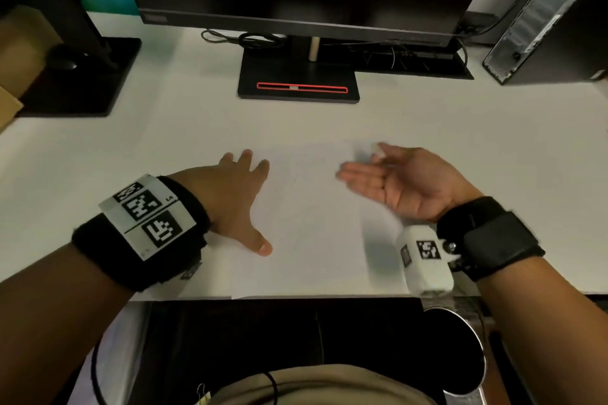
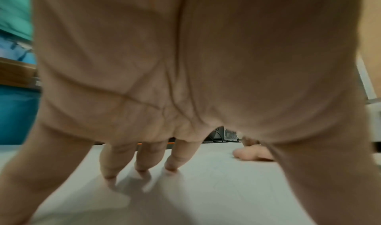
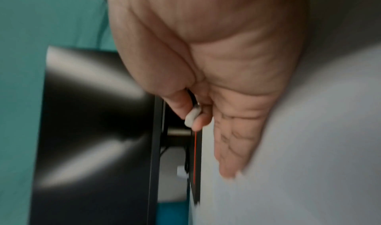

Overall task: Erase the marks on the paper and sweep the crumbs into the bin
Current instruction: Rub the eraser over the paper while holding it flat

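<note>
A white sheet of paper (image 1: 312,240) with faint pencil marks lies on the white desk (image 1: 98,148) near the front edge. My left hand (image 1: 237,194) presses flat on the sheet's left part, fingers (image 2: 142,160) spread and straight. My right hand (image 1: 388,177) stands on its little-finger edge over the sheet's right part, palm facing left, fingers straight and blurred. Thumb and forefinger pinch a small white eraser (image 3: 192,117), which is also blurred in the head view (image 1: 378,149). A round metal bin (image 1: 473,329) sits below the desk edge at the right. I cannot make out any crumbs.
A monitor on a black stand with a red strip (image 1: 299,85) is at the back centre, cables behind it. A computer tower (image 1: 552,20) stands at the back right. A second black stand (image 1: 82,76) and a cardboard box (image 1: 10,105) sit at the left.
</note>
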A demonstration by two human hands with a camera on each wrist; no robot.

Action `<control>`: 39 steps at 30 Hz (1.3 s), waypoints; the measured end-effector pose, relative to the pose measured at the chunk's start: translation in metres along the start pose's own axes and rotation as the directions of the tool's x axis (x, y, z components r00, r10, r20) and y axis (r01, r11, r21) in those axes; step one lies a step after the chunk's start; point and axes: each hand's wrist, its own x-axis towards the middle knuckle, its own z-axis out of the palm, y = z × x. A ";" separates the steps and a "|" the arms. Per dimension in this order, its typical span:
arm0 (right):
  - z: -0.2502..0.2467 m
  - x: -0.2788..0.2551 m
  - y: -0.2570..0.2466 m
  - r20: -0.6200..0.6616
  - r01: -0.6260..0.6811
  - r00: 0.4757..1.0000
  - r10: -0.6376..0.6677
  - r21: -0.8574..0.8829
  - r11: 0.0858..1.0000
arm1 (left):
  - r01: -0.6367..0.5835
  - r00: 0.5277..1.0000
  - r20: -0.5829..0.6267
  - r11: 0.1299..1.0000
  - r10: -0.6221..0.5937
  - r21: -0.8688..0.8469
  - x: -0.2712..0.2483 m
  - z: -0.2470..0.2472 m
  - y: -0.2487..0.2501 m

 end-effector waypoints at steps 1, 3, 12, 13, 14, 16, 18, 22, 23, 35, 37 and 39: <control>-0.007 0.003 -0.008 -0.100 0.103 0.991 -0.093 0.106 0.989 | 0.000 1.000 0.015 1.000 0.000 -0.008 -0.001 0.001 0.000; -0.014 0.004 -0.020 -0.314 0.327 0.914 -0.257 0.198 0.924 | 0.002 0.999 0.036 1.000 -0.001 -0.019 -0.001 0.003 0.000; 0.025 -0.016 0.007 -0.035 0.032 0.995 -0.094 -0.779 0.626 | -0.004 0.997 0.074 1.000 0.006 -0.021 0.002 0.005 0.003; 0.026 -0.010 0.004 -0.060 0.007 0.993 -0.099 -0.823 0.569 | -0.004 0.997 0.076 1.000 0.006 -0.023 0.002 0.005 0.003; 0.028 -0.005 -0.001 -0.090 -0.020 0.990 -0.108 -0.852 0.523 | -0.003 0.997 0.076 1.000 0.005 -0.023 0.001 0.004 0.003; 0.034 0.005 -0.009 -0.128 -0.050 0.982 -0.142 -0.891 0.452 | -0.003 0.997 0.079 1.000 0.005 -0.026 0.001 0.004 0.003; 0.041 0.013 -0.011 -0.107 -0.038 0.980 -0.169 -0.929 0.367 | -0.004 0.997 0.082 0.999 0.007 -0.036 0.001 0.005 0.003; 0.054 0.021 -0.010 -0.033 -0.005 0.991 -0.133 -0.979 0.205 | -0.011 0.997 0.080 0.999 0.015 -0.048 -0.001 0.005 0.003; 0.053 0.024 -0.015 -0.046 -0.019 0.989 -0.141 -0.982 0.190 | -0.012 0.997 0.076 0.999 0.016 -0.048 -0.001 0.006 0.003; 0.046 0.036 -0.029 -0.111 -0.066 0.965 -0.238 -0.980 0.188 | -0.018 0.997 0.070 0.998 0.022 -0.058 -0.001 0.006 0.001; 0.045 0.035 -0.028 -0.100 -0.054 0.964 -0.245 -0.980 0.191 | -0.020 0.997 0.068 0.998 0.024 -0.055 -0.001 0.006 0.001; 0.046 0.034 -0.022 -0.062 -0.029 0.980 -0.187 -0.984 0.174 | -0.021 0.997 0.070 0.998 0.025 -0.053 -0.001 0.006 0.002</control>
